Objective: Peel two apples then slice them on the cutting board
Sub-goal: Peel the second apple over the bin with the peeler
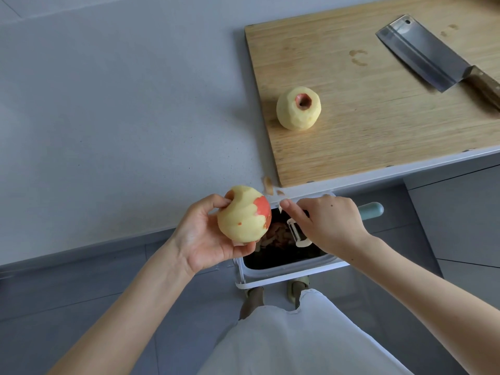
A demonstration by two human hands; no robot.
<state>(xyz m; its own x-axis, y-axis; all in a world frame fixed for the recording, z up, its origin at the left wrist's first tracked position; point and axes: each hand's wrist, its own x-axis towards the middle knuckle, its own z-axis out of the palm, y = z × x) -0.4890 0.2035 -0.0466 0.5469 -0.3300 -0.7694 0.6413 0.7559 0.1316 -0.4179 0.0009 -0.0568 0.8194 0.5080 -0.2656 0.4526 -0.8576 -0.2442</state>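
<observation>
My left hand (201, 236) grips a mostly peeled apple (242, 215) off the counter's front edge; a red patch of skin is left on its right side. My right hand (328, 221) holds a peeler (297, 232) with a white head and a teal handle, just right of that apple and above a bin. A fully peeled apple (299, 108) stands on the wooden cutting board (378, 125), red showing only round its top hollow. A cleaver (422, 54) lies at the board's far right.
A white bin (286, 266) with peels inside stands on the floor below my hands. Small peel scraps (267, 185) lie on the grey counter (121, 117) by the board's near corner. Grey cabinet fronts run below the counter edge.
</observation>
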